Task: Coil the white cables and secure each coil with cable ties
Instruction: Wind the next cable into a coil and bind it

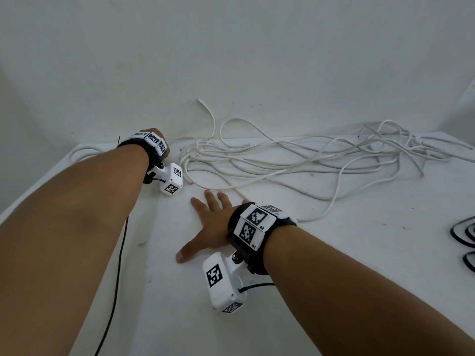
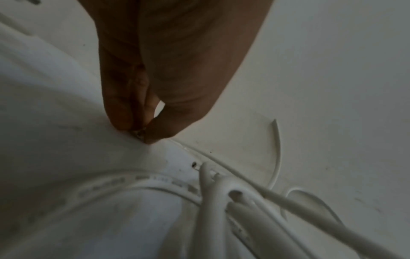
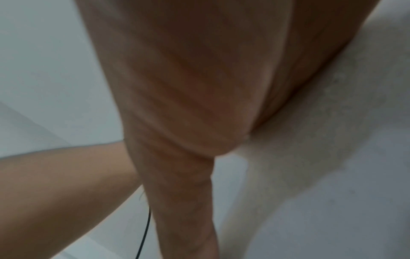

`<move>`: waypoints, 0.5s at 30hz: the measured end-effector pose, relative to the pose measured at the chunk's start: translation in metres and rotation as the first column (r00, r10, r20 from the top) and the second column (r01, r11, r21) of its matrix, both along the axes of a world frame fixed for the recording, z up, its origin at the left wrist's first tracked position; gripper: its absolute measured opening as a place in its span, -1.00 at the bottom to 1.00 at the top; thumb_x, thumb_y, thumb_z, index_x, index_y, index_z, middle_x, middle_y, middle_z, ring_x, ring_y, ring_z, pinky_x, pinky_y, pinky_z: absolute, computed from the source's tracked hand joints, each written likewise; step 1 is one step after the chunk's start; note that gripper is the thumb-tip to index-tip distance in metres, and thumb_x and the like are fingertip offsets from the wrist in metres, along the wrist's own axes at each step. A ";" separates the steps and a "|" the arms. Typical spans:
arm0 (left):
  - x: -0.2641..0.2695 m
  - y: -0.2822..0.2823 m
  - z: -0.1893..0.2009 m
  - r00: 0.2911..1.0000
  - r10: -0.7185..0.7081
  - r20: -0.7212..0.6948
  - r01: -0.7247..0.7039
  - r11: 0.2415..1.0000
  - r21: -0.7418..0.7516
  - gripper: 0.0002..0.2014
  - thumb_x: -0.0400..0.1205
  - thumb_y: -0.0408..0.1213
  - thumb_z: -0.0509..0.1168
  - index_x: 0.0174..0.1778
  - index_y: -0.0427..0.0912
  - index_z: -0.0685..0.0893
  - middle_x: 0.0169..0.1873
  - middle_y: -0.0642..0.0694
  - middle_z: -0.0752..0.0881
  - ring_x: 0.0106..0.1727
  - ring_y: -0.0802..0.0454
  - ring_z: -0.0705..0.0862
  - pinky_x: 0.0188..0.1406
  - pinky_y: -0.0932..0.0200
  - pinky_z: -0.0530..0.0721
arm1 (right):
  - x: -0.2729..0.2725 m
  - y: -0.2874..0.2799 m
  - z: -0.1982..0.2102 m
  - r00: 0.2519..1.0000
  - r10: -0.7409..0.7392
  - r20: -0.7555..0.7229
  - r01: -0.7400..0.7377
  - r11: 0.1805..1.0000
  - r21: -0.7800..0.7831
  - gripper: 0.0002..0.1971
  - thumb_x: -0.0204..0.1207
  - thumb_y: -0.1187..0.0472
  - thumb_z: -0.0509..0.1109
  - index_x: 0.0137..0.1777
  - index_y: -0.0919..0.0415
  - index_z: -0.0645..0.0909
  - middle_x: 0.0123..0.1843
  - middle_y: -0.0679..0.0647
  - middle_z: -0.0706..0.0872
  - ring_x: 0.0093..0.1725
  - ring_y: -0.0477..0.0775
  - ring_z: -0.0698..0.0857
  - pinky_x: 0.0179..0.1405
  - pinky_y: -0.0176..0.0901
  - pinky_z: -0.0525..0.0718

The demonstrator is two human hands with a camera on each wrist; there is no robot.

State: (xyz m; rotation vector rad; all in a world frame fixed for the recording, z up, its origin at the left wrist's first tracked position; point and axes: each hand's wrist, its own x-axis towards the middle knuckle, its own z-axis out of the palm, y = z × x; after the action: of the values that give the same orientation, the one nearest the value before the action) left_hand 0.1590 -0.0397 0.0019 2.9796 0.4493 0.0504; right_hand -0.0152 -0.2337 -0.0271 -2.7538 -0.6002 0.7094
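Note:
A loose tangle of white cables [image 1: 295,160] lies along the back of the white table [image 1: 334,253], and one end [image 1: 205,106] stands up against the wall. My left hand [image 2: 142,135] reaches to the table's back edge, left of the tangle. Its fingertips and thumb pinch a small greyish thing there, seemingly a cable end. In the head view that hand is hidden behind its wristband [image 1: 151,142]. Cable strands [image 2: 244,201] lie just right of it. My right hand [image 1: 205,222] rests flat on the table with fingers spread, in front of the tangle, holding nothing.
Black loops [image 1: 465,235], perhaps cable ties, lie at the table's right edge. Another white cable loop [image 1: 84,152] lies at the back left corner. A thin black wire [image 1: 115,278] hangs along my left forearm. The wall [image 1: 231,60] rises directly behind the table.

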 end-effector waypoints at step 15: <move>-0.073 -0.018 0.049 0.941 0.166 0.295 0.223 0.354 -0.908 -0.73 0.71 -0.19 0.10 -0.28 -0.16 0.50 -0.59 0.02 0.33 -0.62 0.11 0.20 -0.65 0.30 0.08 | 0.001 -0.002 0.005 1.000 -0.002 -0.005 0.002 1.000 0.028 0.23 0.26 -0.46 0.48 0.74 -0.16 -0.23 0.76 -0.04 -0.35 0.73 0.13 -0.34 0.66 0.31 -0.08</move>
State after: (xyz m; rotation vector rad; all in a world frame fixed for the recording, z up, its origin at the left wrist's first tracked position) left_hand 0.0859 -0.0579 0.0510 1.7297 0.2302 0.2199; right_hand -0.0143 -0.2360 -0.0221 -2.7261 -0.6019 0.7015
